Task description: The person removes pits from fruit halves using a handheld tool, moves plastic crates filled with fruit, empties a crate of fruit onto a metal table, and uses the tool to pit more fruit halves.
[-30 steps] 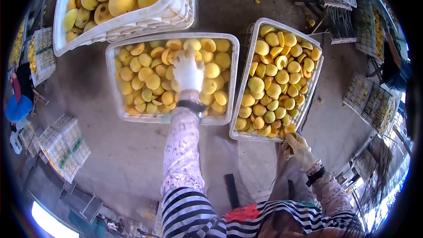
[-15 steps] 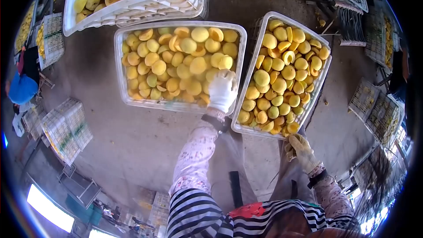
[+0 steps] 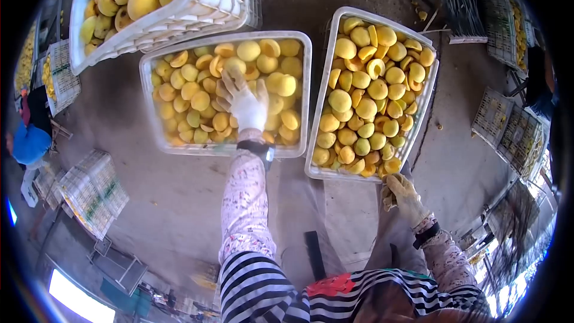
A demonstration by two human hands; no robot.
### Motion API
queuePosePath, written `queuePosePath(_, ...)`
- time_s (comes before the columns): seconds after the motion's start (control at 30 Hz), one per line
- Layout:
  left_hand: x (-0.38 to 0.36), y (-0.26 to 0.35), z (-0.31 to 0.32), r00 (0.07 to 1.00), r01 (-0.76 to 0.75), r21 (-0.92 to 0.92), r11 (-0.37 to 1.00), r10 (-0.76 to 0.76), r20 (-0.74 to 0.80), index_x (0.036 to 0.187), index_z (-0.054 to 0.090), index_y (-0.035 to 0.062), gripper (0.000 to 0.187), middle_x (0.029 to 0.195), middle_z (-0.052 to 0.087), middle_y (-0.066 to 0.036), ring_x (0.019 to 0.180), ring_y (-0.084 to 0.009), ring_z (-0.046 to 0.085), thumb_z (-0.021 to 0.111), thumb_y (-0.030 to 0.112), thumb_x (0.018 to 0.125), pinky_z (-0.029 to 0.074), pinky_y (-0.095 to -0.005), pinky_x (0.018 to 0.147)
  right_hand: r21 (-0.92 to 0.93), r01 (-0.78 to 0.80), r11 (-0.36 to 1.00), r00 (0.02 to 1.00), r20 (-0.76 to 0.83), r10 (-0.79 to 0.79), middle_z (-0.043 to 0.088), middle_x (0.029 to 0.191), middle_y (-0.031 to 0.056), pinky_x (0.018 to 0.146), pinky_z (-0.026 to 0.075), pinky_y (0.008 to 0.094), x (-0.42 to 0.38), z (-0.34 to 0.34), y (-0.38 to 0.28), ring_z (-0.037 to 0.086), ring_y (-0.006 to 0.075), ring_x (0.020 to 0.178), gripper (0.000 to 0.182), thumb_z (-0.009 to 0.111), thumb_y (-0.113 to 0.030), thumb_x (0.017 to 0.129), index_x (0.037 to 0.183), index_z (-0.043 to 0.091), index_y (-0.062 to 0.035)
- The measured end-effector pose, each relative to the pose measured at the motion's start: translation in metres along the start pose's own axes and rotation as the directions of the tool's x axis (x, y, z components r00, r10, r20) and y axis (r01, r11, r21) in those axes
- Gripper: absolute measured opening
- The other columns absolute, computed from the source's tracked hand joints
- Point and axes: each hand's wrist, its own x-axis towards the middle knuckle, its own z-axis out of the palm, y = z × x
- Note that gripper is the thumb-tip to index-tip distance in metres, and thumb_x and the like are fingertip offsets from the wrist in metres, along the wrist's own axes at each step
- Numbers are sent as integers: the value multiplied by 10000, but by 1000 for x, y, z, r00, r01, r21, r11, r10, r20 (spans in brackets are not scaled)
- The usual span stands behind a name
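My left hand [image 3: 247,101], in a white glove, is over the middle of a white plastic crate [image 3: 225,149] full of yellow peach halves [image 3: 199,100]. Its fingers are spread at the fruit, with nothing gripped between them. A second white crate [image 3: 350,176] of halves, some showing hollow pit cavities, stands angled on the right. At the near corner of that crate is my right hand [image 3: 405,196] in a beige glove. The right fingers are curled in; whatever they hold is hidden.
A taller white crate [image 3: 221,15] of larger yellow fruit stands at the upper left. More crates [image 3: 92,194] and a person in blue [image 3: 31,142] are at the left edge. Stacked crates [image 3: 508,131] line the right. Concrete floor [image 3: 173,203] lies between.
My left hand has moved left from the crate's right side to its middle, and its fingers have spread. The right hand stays by the crate corner. The view has shifted slightly.
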Motion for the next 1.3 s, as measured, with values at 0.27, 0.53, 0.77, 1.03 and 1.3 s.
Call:
queuePosePath(0.27, -52, 70, 31, 919, -393, -209, 895, 392, -48, 1379, 543, 65, 613, 1516, 421, -150, 1409, -401, 368, 666, 384, 870, 268, -640, 1147, -42, 20, 999, 999, 45, -18, 613, 777, 63, 501, 503, 251, 8, 8, -1, 578, 126, 533, 340, 540, -348, 1027, 1066, 566, -11)
queuePosePath(0.53, -20, 77, -3, 931, -357, -212, 910, 364, -7, 1528, 387, 141, 738, 1540, 383, -185, 1436, -439, 314, 563, 519, 920, 253, -689, 1134, -59, 11, 998, 1000, -4, -11, 623, 772, 67, 514, 503, 260, 5, 8, -25, 588, 131, 545, 341, 545, -347, 1025, 1065, 568, -9)
queuePosePath(0.77, -19, -38, 20, 991, 135, -133, 982, -136, -3, 1463, 497, 165, 619, 1552, 377, -210, 1367, -490, 382, 634, 119, 861, 343, -567, 1142, -33, -32, 999, 998, 48, 33, 613, 777, 70, 519, 507, 269, 22, 7, -12, 580, 135, 557, 362, 547, -349, 1031, 1105, 560, 5)
queuePosePath(1.03, -45, -88, -1, 952, 190, -264, 946, -243, -185, 1369, 604, 136, 480, 1400, 563, -180, 1285, -343, 517, 653, 290, 917, 346, -542, 1103, -68, -74, 995, 995, 56, 78, 602, 794, 73, 516, 509, 269, 23, 32, -28, 576, 127, 580, 355, 566, -330, 1029, 1124, 556, 12)
queuePosePath(1.3, -4, -108, -18, 958, 267, -111, 957, -276, -78, 1491, 443, 180, 630, 1534, 373, -221, 1307, -460, 435, 666, 236, 903, 422, -548, 1062, -131, -74, 989, 995, 51, 81, 608, 799, 68, 533, 511, 262, 30, 35, -31, 575, 125, 580, 375, 573, -350, 1022, 1139, 562, 6)
